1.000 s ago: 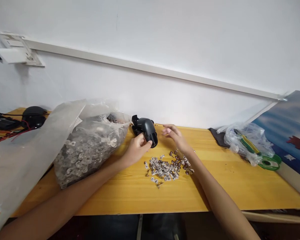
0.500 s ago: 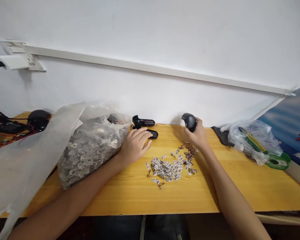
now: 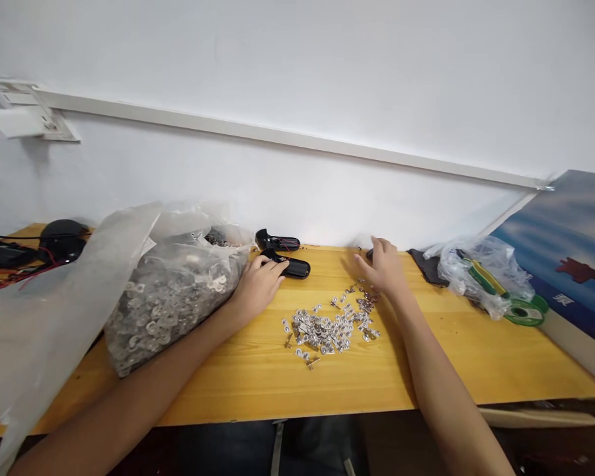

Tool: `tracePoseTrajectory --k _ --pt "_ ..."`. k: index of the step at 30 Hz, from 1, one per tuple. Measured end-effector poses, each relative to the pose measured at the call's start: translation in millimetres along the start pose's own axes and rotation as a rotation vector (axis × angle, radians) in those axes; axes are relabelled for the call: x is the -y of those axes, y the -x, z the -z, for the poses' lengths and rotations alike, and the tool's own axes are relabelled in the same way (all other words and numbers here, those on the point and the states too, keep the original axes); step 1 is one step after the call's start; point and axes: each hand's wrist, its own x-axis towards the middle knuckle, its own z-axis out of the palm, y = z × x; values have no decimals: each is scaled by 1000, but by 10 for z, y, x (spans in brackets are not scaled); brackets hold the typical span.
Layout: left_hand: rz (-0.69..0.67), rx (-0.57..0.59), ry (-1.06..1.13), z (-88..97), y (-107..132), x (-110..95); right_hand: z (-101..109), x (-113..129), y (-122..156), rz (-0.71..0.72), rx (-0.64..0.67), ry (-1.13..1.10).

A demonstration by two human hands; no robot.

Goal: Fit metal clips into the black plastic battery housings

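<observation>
As the left hand rests on a black casing just behind the fastener pile, fingers loosely apart | right hand, also behind the pile, covers a dark part, grip impossible to tell | flat, steady pressure looks wisest

Bag of washers left on table, loose metal parts centre, plastic bag right, black pieces behind.

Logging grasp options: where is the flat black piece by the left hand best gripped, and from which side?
Probably pinch the flat black piece across its narrow width, near its free right end, from above: it lies flat on the table, the left hand touching its left end.
</observation>
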Motion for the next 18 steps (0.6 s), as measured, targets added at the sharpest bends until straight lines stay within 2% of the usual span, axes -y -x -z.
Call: tracePoseTrajectory --k 3,6,9,12,15,16,18 --pt "-59 3 99 -7 3 -2 -39 491 43 223 150 -218" --pt "-88 12 150 28 5 -55 -171 929 123 375 290 -323" --pt "-130 -14 176 83 3 -124 -294 1124 162 434 335 -359" --pt "-161 -173 171 128 1 -182 -288 1080 137 403 286 -387" --pt "-114 -342 201 137 17 -228 -207 1004 112 273 162 -483" --pt "-67 -362 243 131 27 -244 -189 1008 117 214 126 -530" --pt "47 -320 373 107 48 -279 -185 1077 152 104 87 -640"
